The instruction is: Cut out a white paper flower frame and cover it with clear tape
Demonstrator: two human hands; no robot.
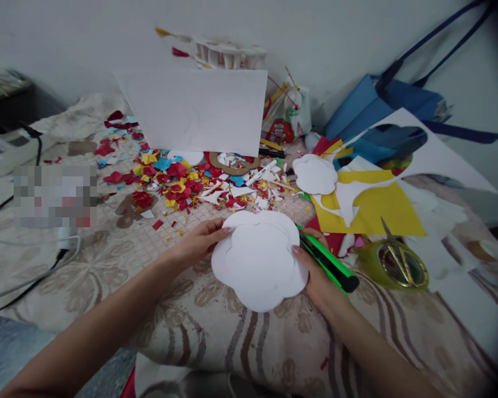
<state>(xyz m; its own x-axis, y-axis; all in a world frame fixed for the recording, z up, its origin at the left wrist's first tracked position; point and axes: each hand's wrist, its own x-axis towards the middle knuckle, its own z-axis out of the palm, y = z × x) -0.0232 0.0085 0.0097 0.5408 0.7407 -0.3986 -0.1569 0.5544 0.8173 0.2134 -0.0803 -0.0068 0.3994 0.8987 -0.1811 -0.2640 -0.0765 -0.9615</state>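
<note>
Two or more white flower-shaped paper cutouts [257,262] lie stacked between my hands, a smaller one over a larger one. My left hand [205,237] pinches their upper left edge, thumb on top. On the right edge, my right hand [313,265] grips them with its thumb on the paper and the other fingers partly hidden beneath. A green and black utility knife [330,262] lies by my right hand, partly behind it; whether the fingers touch it I cannot tell. Farther back rests another white flower cutout [315,174].
Red, yellow, blue and white paper scraps [178,185] cover the table's middle. A large white sheet [203,110] stands behind them. To the right are yellow paper [373,204], a tape roll [367,265] with gold scissors [399,260] on it, and a blue bag [357,110]. Cables [60,260] run at left.
</note>
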